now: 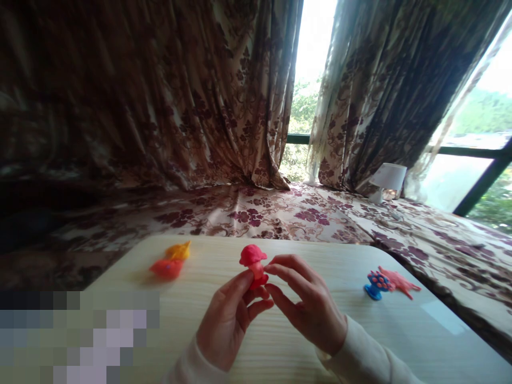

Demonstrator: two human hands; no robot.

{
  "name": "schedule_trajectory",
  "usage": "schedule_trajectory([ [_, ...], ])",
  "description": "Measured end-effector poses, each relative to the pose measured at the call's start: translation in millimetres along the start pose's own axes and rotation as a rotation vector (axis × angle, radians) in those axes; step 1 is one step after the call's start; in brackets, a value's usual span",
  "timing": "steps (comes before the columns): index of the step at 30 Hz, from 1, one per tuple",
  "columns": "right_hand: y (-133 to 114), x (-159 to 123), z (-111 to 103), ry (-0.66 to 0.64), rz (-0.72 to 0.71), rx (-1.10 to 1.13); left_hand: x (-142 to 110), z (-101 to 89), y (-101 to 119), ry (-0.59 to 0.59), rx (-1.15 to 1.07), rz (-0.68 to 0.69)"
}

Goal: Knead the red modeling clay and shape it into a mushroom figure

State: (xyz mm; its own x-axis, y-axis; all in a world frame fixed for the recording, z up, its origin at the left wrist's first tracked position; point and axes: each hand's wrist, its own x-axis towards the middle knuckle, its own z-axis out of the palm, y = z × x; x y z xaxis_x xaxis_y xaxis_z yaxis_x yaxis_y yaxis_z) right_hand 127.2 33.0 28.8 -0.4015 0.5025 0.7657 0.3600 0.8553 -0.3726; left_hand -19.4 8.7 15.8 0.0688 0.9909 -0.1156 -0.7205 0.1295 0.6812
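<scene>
A small pink-red modelling-clay figure [253, 256], shaped like a mushroom with a rounded cap over a short stem and a wider red base, is held upright above the middle of the table. My left hand [226, 312] pinches its lower part between thumb and fingers. From the right, my right hand [306, 301] has its thumb and fingertips against the stem and base. Those fingers are curved, and the figure's lower part is partly hidden behind both hands.
The pale wood-grain table [172, 325] carries orange clay [167, 268] and yellow clay [178, 249] at left. At right stand a blue clay piece with pink dots [376, 285] and flat pink clay [400, 281]. Behind are a floral-covered surface [280, 210], a white lamp [389, 177] and curtains [240, 106].
</scene>
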Motion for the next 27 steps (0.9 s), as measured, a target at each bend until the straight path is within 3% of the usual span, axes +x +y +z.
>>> schedule_trajectory([
  [7,1,-8,1,0.027,-0.103,-0.086,-4,4.7,1,-0.091,-0.006,0.009],
  [16,-5,-5,0,0.036,-0.127,-0.067,-7,6.7,2,-0.169,0.019,0.030],
  [27,-7,-6,2,0.043,-0.074,-0.102,-5,6.3,2,-0.030,0.037,0.019],
])
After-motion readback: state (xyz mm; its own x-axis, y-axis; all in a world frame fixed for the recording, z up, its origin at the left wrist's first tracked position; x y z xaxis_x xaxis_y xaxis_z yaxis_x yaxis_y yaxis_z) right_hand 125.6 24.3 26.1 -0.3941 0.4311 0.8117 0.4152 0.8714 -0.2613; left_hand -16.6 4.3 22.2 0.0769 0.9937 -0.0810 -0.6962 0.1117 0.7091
